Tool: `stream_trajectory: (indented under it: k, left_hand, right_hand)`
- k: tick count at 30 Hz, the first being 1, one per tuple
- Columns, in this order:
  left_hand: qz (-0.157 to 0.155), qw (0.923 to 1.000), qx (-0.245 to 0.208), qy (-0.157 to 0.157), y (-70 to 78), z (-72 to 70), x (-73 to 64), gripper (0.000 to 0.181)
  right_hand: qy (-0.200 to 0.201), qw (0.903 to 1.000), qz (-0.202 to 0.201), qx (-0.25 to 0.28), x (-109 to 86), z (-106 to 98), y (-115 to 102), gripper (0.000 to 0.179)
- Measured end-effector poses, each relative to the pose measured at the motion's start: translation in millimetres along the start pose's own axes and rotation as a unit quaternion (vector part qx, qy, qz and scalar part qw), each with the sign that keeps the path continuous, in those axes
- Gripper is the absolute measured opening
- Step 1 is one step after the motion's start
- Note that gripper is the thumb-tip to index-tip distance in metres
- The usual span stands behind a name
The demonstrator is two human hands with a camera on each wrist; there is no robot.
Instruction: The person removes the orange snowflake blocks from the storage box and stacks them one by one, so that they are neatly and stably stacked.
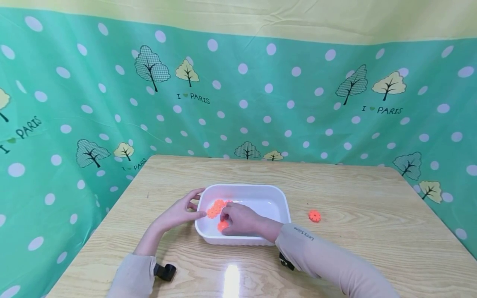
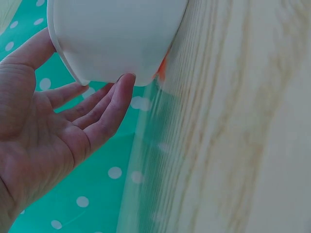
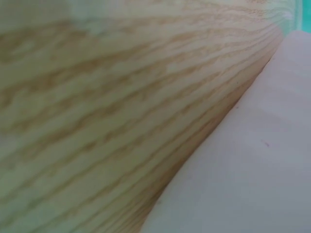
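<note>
A white rectangular plastic basin (image 1: 261, 189) stands on the table, with several orange flower-shaped pieces (image 1: 216, 207) at its left end. My left hand (image 1: 180, 212) holds the basin's left end, thumb at the rim and the other fingers spread along the outer wall; the left wrist view shows these fingers against the white wall (image 2: 112, 43). Inside the basin, my right hand (image 1: 242, 219) reaches down with bent fingers around an orange flower-shaped piece (image 1: 222, 226), partly covered by the fingers. The right wrist view shows only the basin's outer wall (image 3: 252, 160) and wood, no hand.
A single orange flower-shaped piece (image 1: 314, 215) lies on the wooden table (image 1: 357, 248) to the right of the basin. A green dotted curtain (image 1: 261, 103) hangs behind and beside the table. Black wrist camera mounts (image 1: 165, 272) sit at both sleeves.
</note>
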State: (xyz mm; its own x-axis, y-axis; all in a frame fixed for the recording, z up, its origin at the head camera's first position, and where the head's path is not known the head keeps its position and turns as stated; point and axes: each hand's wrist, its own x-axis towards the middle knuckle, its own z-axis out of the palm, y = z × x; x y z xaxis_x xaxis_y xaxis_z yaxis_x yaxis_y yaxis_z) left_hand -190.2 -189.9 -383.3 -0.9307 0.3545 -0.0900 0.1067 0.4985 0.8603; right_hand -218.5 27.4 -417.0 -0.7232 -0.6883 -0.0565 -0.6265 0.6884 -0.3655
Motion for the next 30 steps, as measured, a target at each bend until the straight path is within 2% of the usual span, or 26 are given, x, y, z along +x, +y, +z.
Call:
stream_trajectory:
  k: [11,21,30]
  left_hand:
    - [-0.003,1.0000,-0.003,-0.001,-0.8,-0.1,0.5,0.072]
    - [0.004,1.0000,0.000,0.005,-4.0,0.3,1.1,0.072]
    - [0.003,0.9999,0.003,0.010,-2.0,0.7,-0.1,0.071]
  right_hand:
    - [0.004,0.9999,-0.011,0.006,-0.8,-2,1,0.020]
    - [0.044,0.9981,-0.019,0.039,0.4,-6,4,0.025]
    - [0.067,0.9949,-0.002,0.075,0.2,-12,6,0.027]
